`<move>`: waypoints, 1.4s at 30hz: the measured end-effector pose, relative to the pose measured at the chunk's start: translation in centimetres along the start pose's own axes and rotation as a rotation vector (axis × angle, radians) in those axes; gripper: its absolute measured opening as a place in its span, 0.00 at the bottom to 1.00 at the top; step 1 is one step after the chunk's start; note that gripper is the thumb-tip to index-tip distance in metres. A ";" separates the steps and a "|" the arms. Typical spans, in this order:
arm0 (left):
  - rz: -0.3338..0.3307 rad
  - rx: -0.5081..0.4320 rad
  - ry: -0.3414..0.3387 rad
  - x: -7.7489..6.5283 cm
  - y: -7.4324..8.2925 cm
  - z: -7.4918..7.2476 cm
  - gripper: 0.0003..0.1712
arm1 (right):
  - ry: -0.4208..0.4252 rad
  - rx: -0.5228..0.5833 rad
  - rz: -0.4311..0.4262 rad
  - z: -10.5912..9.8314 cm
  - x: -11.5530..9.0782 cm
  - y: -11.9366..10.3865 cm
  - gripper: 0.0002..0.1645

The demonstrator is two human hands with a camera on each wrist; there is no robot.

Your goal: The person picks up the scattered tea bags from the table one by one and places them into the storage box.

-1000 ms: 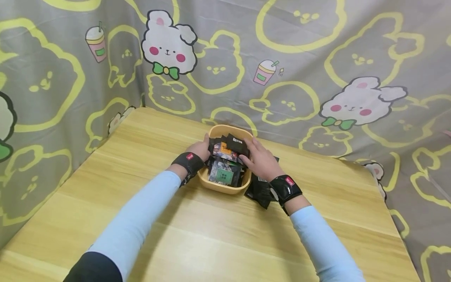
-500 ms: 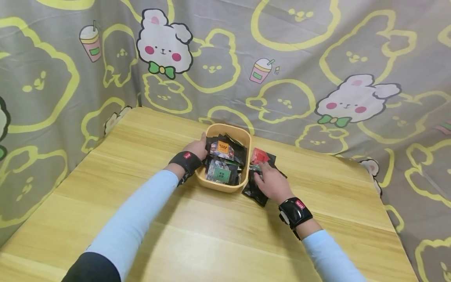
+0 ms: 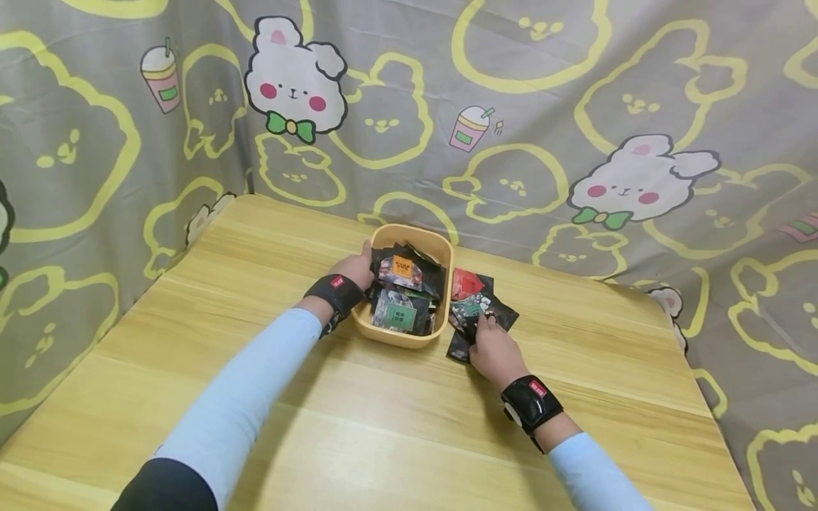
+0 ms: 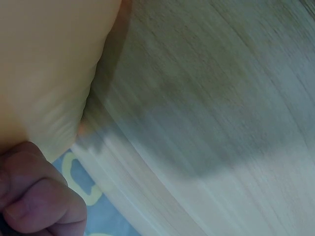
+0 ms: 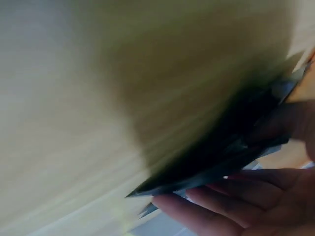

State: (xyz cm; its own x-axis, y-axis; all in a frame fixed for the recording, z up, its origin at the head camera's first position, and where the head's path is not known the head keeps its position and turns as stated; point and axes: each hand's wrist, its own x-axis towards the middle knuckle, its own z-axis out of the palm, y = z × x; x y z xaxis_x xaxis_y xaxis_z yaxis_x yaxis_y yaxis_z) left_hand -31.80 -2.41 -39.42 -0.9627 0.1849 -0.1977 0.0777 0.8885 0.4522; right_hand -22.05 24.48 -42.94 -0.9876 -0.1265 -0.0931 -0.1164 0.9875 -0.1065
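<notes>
An orange-yellow plastic container (image 3: 393, 338) stands on the table, heaped with black sachets (image 3: 391, 312) bearing orange and green labels. At its left side my left hand (image 3: 353, 271) grips the wall; the left wrist view has curled fingers (image 4: 47, 206) against the container's smooth side. To the right of the container lie more black sachets, one red-labelled (image 3: 469, 284). Over this pile my right hand (image 3: 500, 355) holds a black sachet (image 5: 211, 164), pinched between thumb and fingers in the right wrist view. The hand partly covers the sachets under it.
The wood-grain table (image 3: 307, 426) reaches back to a grey patterned curtain (image 3: 524, 64), which hangs behind it and along both sides. The container stands near the table's back edge.
My right hand has left the container, moved right to the loose sachets and taken hold of one. My left hand has stayed at the container's left side.
</notes>
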 end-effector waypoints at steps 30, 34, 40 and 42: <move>0.013 -0.035 0.004 1.2 -1.0 0.7 0.42 | 0.439 -0.135 -0.264 -6.0 3.7 -6.4 0.18; 0.002 -0.046 -0.001 0.8 -0.7 0.4 0.41 | 0.439 -0.128 -0.310 -6.3 4.6 -8.3 0.21; 0.021 -0.032 0.009 1.0 -0.9 0.6 0.42 | 0.219 -0.058 -0.266 -6.2 4.7 -9.2 0.43; 0.018 -0.038 0.010 1.0 -1.0 0.5 0.42 | 0.184 -0.038 -0.249 -6.0 4.6 -8.9 0.46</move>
State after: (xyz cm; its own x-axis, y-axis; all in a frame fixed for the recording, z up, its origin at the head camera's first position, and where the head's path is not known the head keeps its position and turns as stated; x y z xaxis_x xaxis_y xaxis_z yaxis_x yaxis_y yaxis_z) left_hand -32.70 -2.93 -40.53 -0.9637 0.1965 -0.1810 0.0853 0.8683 0.4887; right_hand -26.14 15.64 -36.43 -0.9301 -0.3495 0.1128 -0.3580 0.9314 -0.0661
